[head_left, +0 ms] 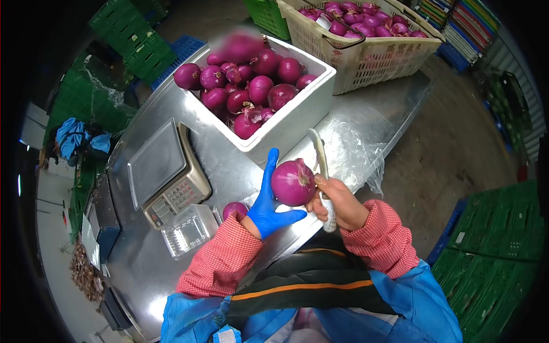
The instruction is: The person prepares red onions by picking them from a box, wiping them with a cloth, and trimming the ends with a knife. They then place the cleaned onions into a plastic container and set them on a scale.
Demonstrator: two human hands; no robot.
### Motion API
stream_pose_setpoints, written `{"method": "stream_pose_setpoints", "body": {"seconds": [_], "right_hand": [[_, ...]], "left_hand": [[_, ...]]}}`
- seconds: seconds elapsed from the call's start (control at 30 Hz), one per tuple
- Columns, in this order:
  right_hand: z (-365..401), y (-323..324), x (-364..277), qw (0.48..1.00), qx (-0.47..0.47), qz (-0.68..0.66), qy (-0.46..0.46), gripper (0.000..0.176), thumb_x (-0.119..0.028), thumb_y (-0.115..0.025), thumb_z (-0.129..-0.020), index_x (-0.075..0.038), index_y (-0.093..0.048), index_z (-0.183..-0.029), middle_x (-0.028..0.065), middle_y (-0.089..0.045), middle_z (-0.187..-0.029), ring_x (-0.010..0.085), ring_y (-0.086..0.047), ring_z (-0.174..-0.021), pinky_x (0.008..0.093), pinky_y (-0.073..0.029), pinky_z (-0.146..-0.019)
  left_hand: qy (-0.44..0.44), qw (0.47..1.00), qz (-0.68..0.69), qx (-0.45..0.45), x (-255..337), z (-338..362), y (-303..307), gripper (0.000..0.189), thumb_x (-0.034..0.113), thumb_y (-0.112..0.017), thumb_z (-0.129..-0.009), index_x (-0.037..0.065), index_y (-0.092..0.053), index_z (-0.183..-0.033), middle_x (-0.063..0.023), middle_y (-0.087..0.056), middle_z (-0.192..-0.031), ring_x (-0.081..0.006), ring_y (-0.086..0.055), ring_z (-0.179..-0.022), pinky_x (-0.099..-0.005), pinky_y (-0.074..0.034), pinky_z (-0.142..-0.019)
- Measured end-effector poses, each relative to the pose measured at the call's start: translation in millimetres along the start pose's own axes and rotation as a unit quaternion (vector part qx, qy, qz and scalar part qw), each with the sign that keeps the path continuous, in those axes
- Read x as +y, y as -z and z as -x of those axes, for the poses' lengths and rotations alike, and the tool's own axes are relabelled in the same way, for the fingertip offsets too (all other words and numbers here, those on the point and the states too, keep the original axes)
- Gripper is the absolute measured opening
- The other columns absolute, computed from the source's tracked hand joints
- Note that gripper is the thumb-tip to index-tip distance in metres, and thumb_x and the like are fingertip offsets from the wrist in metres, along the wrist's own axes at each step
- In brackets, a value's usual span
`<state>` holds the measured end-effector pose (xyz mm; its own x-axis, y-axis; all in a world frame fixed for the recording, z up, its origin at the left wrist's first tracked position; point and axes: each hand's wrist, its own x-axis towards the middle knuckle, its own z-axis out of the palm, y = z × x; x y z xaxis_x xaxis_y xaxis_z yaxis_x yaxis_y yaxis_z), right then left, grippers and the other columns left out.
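Note:
My left hand [263, 209], in a blue glove, cradles a large red onion [293, 183]. Its thumb and one finger stretch along the onion's sides, while the other fingers are hidden behind it. A curved knife [320, 154] with a white handle is gripped in my right hand [339, 204], its blade pointing up and away. The right fingertips touch or nearly touch the onion's right side. Another red onion [235, 210] lies on the metal table just left of my gloved hand. Beside that stands a clear plastic tray [191, 231].
A white foam box [320, 94] of red onions stands on the metal table [229, 171], with a blurred patch over its far edge. Behind it is a cream crate [374, 63] of onions. A scale [177, 194] sits left; plastic film [357, 148] lies right. Green crates [492, 228] flank the table.

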<state>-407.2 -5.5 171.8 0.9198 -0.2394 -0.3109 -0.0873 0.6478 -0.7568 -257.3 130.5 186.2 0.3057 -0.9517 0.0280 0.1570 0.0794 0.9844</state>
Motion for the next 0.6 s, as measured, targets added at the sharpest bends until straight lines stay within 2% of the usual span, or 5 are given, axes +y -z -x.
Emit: {"method": "stream_pose_setpoints", "body": {"seconds": [0.1, 0.2, 0.27, 0.37, 0.6], "right_hand": [[-2.1, -10.0, 2.8, 0.998, 0.009, -0.047, -0.039, 0.045, -0.040, -0.048, -0.102, -0.001, -0.058, -0.082, 0.0114, -0.063, -0.072, 0.0112, -0.049, -0.049, 0.0250, -0.041, -0.046], [-1.3, -8.2, -0.6, 0.952, 0.099, 0.273, 0.099, 0.042, -0.038, -0.049, -0.101, -0.001, -0.060, -0.085, 0.0108, -0.063, -0.071, 0.0161, -0.055, -0.057, 0.0275, -0.045, -0.053], [8.8, -11.1, -13.3, 0.817, 0.153, 0.503, 0.239, 0.018, -0.022, -0.063, -0.090, -0.005, -0.063, -0.096, 0.0096, -0.060, -0.076, 0.0224, -0.060, -0.067, 0.0317, -0.048, -0.060], [17.6, -19.8, -29.0, 0.613, 0.163, 0.680, 0.368, 0.028, -0.006, -0.072, -0.070, -0.008, -0.064, -0.097, 0.0060, -0.056, -0.079, 0.0221, -0.061, -0.069, 0.0344, -0.049, -0.059], [10.1, -17.3, -31.4, 0.550, 0.154, 0.734, 0.367, 0.024, -0.009, -0.068, -0.076, -0.006, -0.065, -0.099, 0.0065, -0.055, -0.075, 0.0228, -0.059, -0.065, 0.0351, -0.049, -0.056]], "left_hand": [[-0.058, 0.997, -0.001, 0.055, -14.6, -3.1, 6.0, 0.108, 0.015, -0.086, -0.068, 0.007, -0.018, -0.152, -0.0118, -0.037, -0.148, -0.0259, -0.047, -0.131, -0.0388, -0.039, -0.110], [0.007, 0.988, 0.139, 0.062, -16.8, -3.2, 9.9, 0.104, 0.018, -0.087, -0.067, 0.007, -0.024, -0.149, -0.0109, -0.039, -0.147, -0.0265, -0.047, -0.130, -0.0391, -0.042, -0.108], [0.049, 0.974, 0.217, 0.054, -5.1, 0.2, 7.6, 0.100, 0.020, -0.086, -0.068, 0.006, -0.027, -0.148, -0.0115, -0.040, -0.145, -0.0272, -0.049, -0.128, -0.0406, -0.047, -0.104], [0.075, 0.963, 0.255, 0.039, 1.0, 4.2, 3.6, 0.093, 0.023, -0.084, -0.071, 0.006, -0.031, -0.146, -0.0127, -0.044, -0.141, -0.0280, -0.052, -0.124, -0.0430, -0.052, -0.097], [0.100, 0.978, 0.178, 0.038, 6.2, 7.0, 1.3, 0.084, 0.024, -0.081, -0.075, 0.005, -0.035, -0.143, -0.0142, -0.052, -0.131, -0.0284, -0.056, -0.117, -0.0420, -0.058, -0.087]]}}
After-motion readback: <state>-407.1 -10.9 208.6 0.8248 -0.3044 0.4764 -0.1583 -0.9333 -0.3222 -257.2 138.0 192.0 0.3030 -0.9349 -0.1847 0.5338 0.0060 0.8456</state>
